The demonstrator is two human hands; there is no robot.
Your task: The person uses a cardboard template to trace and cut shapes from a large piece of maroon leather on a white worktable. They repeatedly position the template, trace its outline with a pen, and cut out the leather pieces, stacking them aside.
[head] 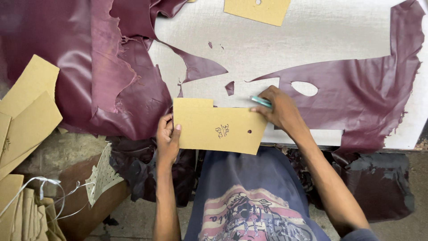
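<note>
My left hand (167, 136) pinches the left edge of the cardboard pattern (218, 127), thumb on top, fingers curled under it. The pattern lies at the near edge of the bench (312, 31), partly overhanging it toward my lap. My right hand (278, 109) presses on the pattern's upper right corner, closed around a thin teal tool (261, 101) whose tip points left along the top edge. Just beyond that hand lies a sheet of maroon leather (370, 89), running to the bench's right edge, with an oval hole cut in it and a stepped notch cut out. A bigger heap of maroon hide (89, 67) covers the bench's far left corner, edges ragged. One more cardboard piece (258, 10) sits at the far edge. Off the bench's left side, a stack of cardboard patterns (26, 111) fans out.
</note>
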